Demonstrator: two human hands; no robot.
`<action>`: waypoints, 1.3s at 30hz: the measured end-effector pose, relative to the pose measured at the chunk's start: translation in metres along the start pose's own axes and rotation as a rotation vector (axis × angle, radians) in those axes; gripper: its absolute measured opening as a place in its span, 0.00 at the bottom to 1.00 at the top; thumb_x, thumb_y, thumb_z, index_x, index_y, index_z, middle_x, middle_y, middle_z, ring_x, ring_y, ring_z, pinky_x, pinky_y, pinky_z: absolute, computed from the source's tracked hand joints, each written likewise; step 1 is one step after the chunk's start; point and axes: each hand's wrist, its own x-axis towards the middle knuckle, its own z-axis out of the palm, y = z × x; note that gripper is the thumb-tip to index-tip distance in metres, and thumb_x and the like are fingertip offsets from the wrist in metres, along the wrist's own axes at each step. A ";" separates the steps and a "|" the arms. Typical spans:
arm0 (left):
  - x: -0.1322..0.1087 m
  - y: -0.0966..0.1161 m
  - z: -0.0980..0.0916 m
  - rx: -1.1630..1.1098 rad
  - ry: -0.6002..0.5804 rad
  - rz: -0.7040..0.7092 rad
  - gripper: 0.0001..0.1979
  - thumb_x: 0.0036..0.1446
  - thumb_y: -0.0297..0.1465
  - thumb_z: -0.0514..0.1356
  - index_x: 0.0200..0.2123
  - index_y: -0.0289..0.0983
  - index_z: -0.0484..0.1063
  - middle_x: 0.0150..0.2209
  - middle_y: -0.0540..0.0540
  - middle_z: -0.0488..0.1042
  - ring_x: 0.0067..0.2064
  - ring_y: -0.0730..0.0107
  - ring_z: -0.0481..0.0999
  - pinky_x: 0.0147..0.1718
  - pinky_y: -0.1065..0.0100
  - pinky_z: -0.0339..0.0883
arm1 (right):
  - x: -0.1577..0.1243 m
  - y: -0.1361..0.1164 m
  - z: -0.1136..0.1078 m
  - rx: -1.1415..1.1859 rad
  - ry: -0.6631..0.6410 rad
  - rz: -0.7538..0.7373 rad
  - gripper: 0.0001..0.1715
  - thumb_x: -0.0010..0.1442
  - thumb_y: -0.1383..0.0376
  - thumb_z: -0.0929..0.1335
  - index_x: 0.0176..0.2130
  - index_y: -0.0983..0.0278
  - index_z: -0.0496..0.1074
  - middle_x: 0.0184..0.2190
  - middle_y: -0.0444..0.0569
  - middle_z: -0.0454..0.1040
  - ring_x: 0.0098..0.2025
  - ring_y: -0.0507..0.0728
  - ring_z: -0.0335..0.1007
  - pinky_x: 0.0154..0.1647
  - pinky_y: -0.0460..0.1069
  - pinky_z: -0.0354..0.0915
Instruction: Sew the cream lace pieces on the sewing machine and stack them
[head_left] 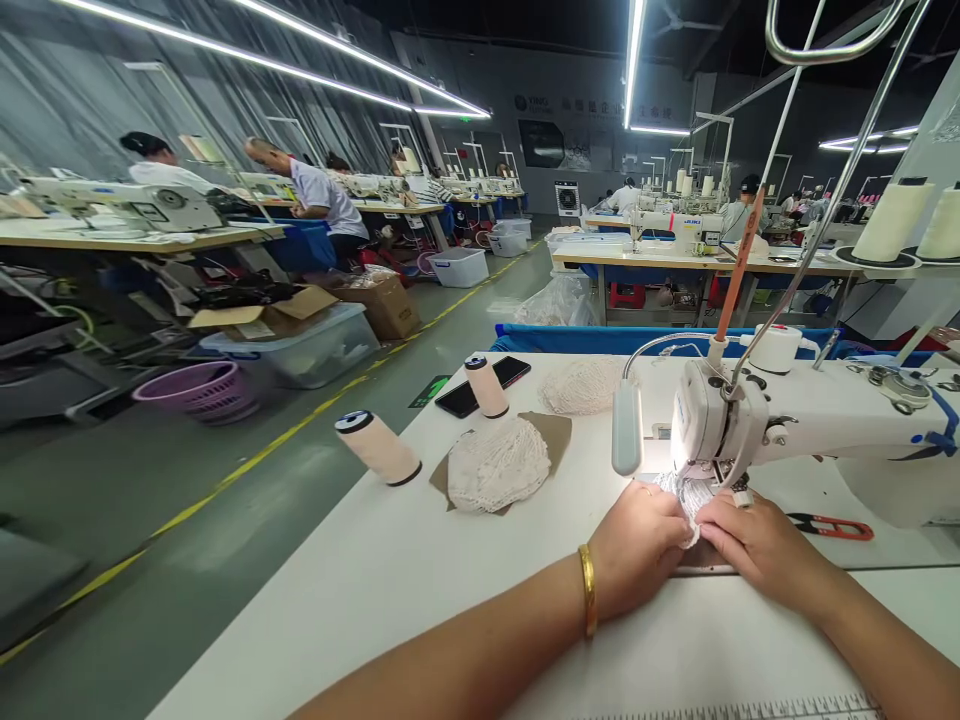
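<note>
At the needle of a white sewing machine (817, 400), a piece of white lace fabric (691, 500) lies under the presser foot. My left hand (637, 545), with a gold bangle on the wrist, is closed on the fabric's left side. My right hand (757, 545) pinches its near right edge, fingers close to the needle. Parts of the fabric are hidden beneath both hands and the machine head. To the right of my right hand lie orange-handled thread snips (832, 527) on the machine bed.
Left on the table are a stack of white lace pieces (499, 468) on brown card, two thread cones (379, 448), a phone (484, 387) and another lace pile (585, 385). A ruler (795, 708) lies along the near edge. Co-workers sit at machines beyond the aisle.
</note>
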 end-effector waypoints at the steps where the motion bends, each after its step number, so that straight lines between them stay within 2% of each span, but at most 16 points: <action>1: 0.002 -0.002 -0.001 -0.046 -0.022 -0.035 0.09 0.63 0.24 0.60 0.32 0.39 0.78 0.36 0.48 0.80 0.38 0.66 0.76 0.43 0.63 0.65 | 0.001 0.000 0.000 0.013 0.015 0.018 0.15 0.77 0.62 0.60 0.42 0.58 0.73 0.34 0.47 0.77 0.37 0.59 0.70 0.39 0.51 0.64; 4: 0.010 -0.008 -0.008 -0.229 -0.078 -0.167 0.07 0.63 0.27 0.62 0.33 0.39 0.79 0.34 0.49 0.78 0.39 0.66 0.76 0.43 0.67 0.68 | 0.006 -0.003 0.001 0.075 0.064 0.061 0.14 0.77 0.63 0.60 0.42 0.57 0.73 0.35 0.46 0.79 0.38 0.58 0.73 0.42 0.51 0.66; 8: 0.016 -0.009 -0.017 -0.342 -0.158 -0.249 0.15 0.69 0.34 0.58 0.30 0.38 0.77 0.31 0.49 0.77 0.39 0.65 0.76 0.44 0.68 0.69 | 0.010 -0.004 0.001 0.113 0.100 0.093 0.14 0.76 0.64 0.61 0.41 0.58 0.74 0.36 0.46 0.80 0.38 0.58 0.75 0.42 0.50 0.68; 12: 0.008 -0.007 -0.017 -0.291 -0.138 -0.162 0.14 0.70 0.34 0.57 0.35 0.38 0.81 0.36 0.48 0.80 0.41 0.65 0.77 0.47 0.65 0.69 | 0.007 -0.005 -0.002 0.068 0.077 0.042 0.14 0.75 0.67 0.61 0.43 0.59 0.75 0.35 0.47 0.79 0.37 0.58 0.73 0.41 0.51 0.67; 17: -0.014 0.006 -0.016 -0.069 -0.056 0.021 0.08 0.69 0.29 0.60 0.41 0.41 0.82 0.41 0.47 0.82 0.41 0.65 0.78 0.45 0.61 0.66 | 0.000 -0.014 -0.016 0.042 -0.125 -0.102 0.20 0.67 0.77 0.62 0.42 0.57 0.78 0.39 0.47 0.78 0.42 0.58 0.69 0.44 0.52 0.64; 21: -0.021 0.016 -0.020 0.014 -0.070 0.068 0.11 0.68 0.24 0.59 0.45 0.42 0.80 0.41 0.48 0.83 0.41 0.67 0.80 0.45 0.60 0.64 | -0.004 -0.020 -0.020 -0.007 -0.163 -0.088 0.19 0.68 0.76 0.63 0.44 0.57 0.78 0.43 0.47 0.78 0.45 0.58 0.68 0.46 0.53 0.63; 24: -0.020 0.016 -0.020 0.028 -0.060 0.071 0.10 0.68 0.24 0.59 0.44 0.42 0.80 0.41 0.48 0.83 0.40 0.67 0.81 0.45 0.60 0.64 | -0.005 -0.019 -0.018 -0.007 -0.183 -0.067 0.20 0.66 0.78 0.63 0.45 0.57 0.78 0.44 0.47 0.77 0.45 0.59 0.68 0.48 0.53 0.63; 32: -0.017 0.010 -0.015 0.098 -0.022 0.080 0.10 0.68 0.22 0.57 0.42 0.39 0.78 0.42 0.48 0.82 0.39 0.68 0.80 0.46 0.59 0.63 | -0.005 -0.012 -0.010 -0.120 -0.134 -0.047 0.17 0.68 0.76 0.64 0.45 0.58 0.76 0.42 0.49 0.76 0.42 0.60 0.68 0.44 0.53 0.65; 39: -0.011 -0.002 -0.013 0.150 0.015 0.092 0.10 0.68 0.22 0.56 0.42 0.39 0.77 0.43 0.47 0.82 0.39 0.67 0.80 0.44 0.58 0.64 | -0.001 -0.011 -0.006 -0.146 -0.071 -0.012 0.21 0.67 0.78 0.61 0.48 0.59 0.75 0.45 0.51 0.76 0.41 0.60 0.69 0.41 0.53 0.66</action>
